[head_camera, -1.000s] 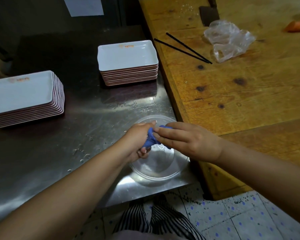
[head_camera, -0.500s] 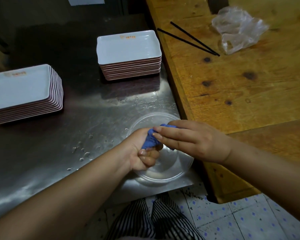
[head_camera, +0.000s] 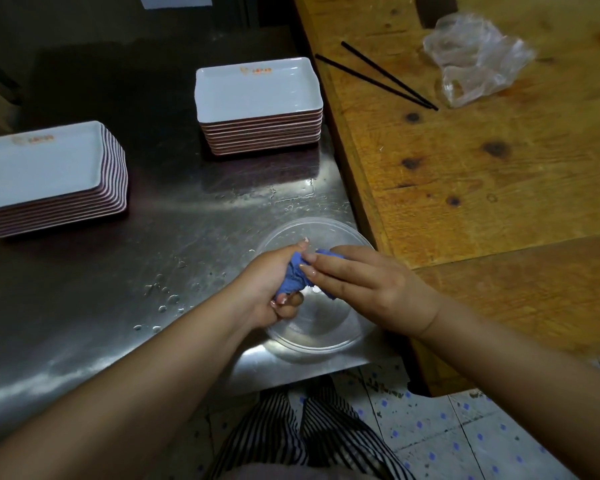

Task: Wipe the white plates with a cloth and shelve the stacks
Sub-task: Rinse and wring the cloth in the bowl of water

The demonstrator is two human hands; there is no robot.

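Observation:
A bunched blue cloth (head_camera: 297, 277) is twisted between both hands over a clear round plastic bowl (head_camera: 321, 336) at the steel table's front edge. My left hand (head_camera: 269, 291) grips its lower end in a fist. My right hand (head_camera: 364, 287) holds the upper end, fingers lying across it. Two stacks of white rectangular plates with reddish rims stand on the steel table (head_camera: 84, 306): one stack (head_camera: 258, 90) at the back centre, the other stack (head_camera: 42, 168) at the left, cut off by the frame edge.
Water drops (head_camera: 167, 296) lie on the steel left of the bowl. A higher wooden table (head_camera: 482, 168) adjoins on the right, with two black chopsticks (head_camera: 385, 76) and a crumpled clear plastic bag (head_camera: 475, 58). Tiled floor and striped trousers show below.
My left fist has turned a little on the cloth while the right hand keeps its hold. The view has shifted slightly; the plates and bowl stayed put.

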